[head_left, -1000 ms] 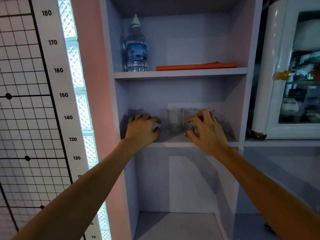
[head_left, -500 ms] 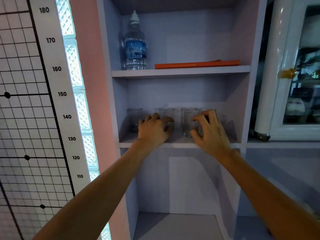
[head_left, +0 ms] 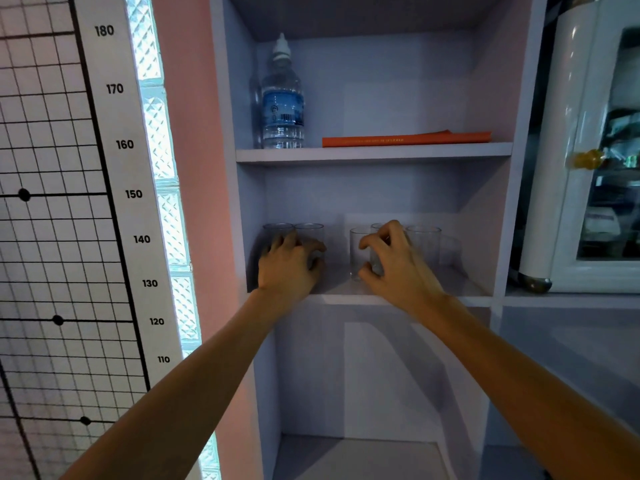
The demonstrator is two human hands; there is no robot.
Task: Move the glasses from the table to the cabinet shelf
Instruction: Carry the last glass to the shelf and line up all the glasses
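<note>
Middle cabinet shelf point(head_left: 398, 299): holds a row of clear drinking glasses, all upright. At the left end, two glasses side by side, the far-left glass point(head_left: 275, 232) just beside its neighbour point(head_left: 311, 232); the left hand point(head_left: 289, 268) is curled over their lower parts, fingers bent around the second glass, though whether it truly grips it or only rests against it is hard to tell from behind. Right of a gap, a front glass point(head_left: 358, 252) is clamped between thumb and fingers of the right hand point(head_left: 398, 265); another rim point(head_left: 379, 226) shows just behind the knuckles. Further right stands a taller-looking glass point(head_left: 424, 245), and a faint one point(head_left: 450, 251) near the side wall. Upper shelf point(head_left: 374, 154): a plastic water bottle point(head_left: 282, 109) with a blue label at left, an orange flat booklet point(head_left: 405, 138) lying beside it. Left of the cabinet: a height chart point(head_left: 117, 143) with numbers.
</note>
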